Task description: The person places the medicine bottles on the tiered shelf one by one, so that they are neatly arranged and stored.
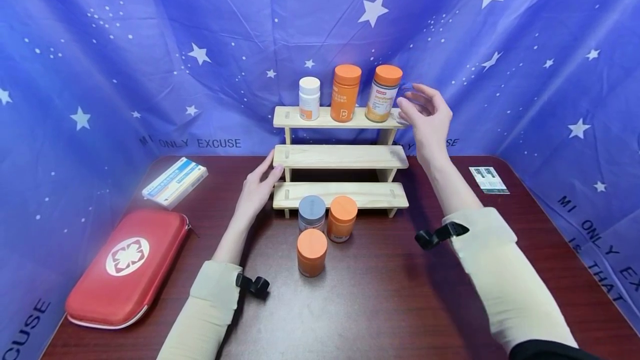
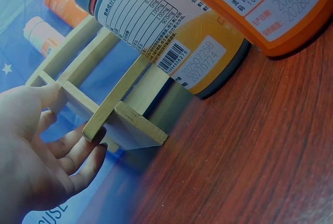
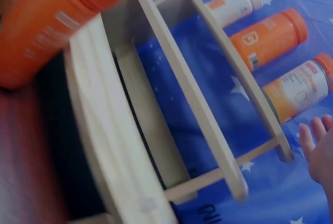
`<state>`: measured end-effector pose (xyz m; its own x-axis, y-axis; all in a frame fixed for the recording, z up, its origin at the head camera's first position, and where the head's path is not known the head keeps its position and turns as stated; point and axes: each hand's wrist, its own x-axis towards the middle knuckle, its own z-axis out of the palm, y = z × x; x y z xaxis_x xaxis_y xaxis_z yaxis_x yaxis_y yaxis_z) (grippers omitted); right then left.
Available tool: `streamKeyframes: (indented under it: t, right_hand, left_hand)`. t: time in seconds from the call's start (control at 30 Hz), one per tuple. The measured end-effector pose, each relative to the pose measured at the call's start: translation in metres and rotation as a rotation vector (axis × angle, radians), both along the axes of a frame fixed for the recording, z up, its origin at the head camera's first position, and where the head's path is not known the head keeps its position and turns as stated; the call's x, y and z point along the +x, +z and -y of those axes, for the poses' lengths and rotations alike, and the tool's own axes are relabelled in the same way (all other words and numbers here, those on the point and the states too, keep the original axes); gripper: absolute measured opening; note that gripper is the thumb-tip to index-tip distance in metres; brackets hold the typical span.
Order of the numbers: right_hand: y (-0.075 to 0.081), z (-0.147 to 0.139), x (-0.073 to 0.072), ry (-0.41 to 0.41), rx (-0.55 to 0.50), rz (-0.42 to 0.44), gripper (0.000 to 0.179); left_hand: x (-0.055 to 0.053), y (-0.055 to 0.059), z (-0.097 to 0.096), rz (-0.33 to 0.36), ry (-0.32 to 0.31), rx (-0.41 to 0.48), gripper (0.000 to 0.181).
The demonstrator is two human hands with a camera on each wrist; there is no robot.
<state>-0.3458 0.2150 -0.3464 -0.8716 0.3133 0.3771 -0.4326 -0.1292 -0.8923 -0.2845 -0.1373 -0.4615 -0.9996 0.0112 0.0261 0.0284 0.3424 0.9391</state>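
A three-tier wooden display rack stands at the back of the table. My left hand holds its left end, with the thumb against the middle tier and the other fingers curled beside the edge in the left wrist view. My right hand, fingers loosely bent and holding nothing visible, is just right of an orange-capped supplement bottle on the top tier. Left of that bottle stand an orange bottle and a small white bottle. The right wrist view shows fingertips apart from the labelled bottle.
Before the rack stand a grey-capped bottle and two orange bottles, one beside it and one nearer. A red zip case and a medicine box lie left. A blister pack lies right. A starry blue curtain surrounds the table.
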Motion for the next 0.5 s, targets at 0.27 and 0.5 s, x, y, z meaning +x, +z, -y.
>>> streamKeyframes:
  t: [0.27, 0.5]
  right_hand:
    - [-0.028, 0.004, 0.037, -0.005, -0.093, -0.131, 0.017]
    - [-0.055, 0.007, 0.067, 0.017, -0.1, -0.097, 0.015]
  left_hand:
    - [0.0, 0.0, 0.0, 0.008, -0.001, -0.001, 0.065]
    - [0.0, 0.001, 0.001, 0.007, 0.001, -0.006, 0.064]
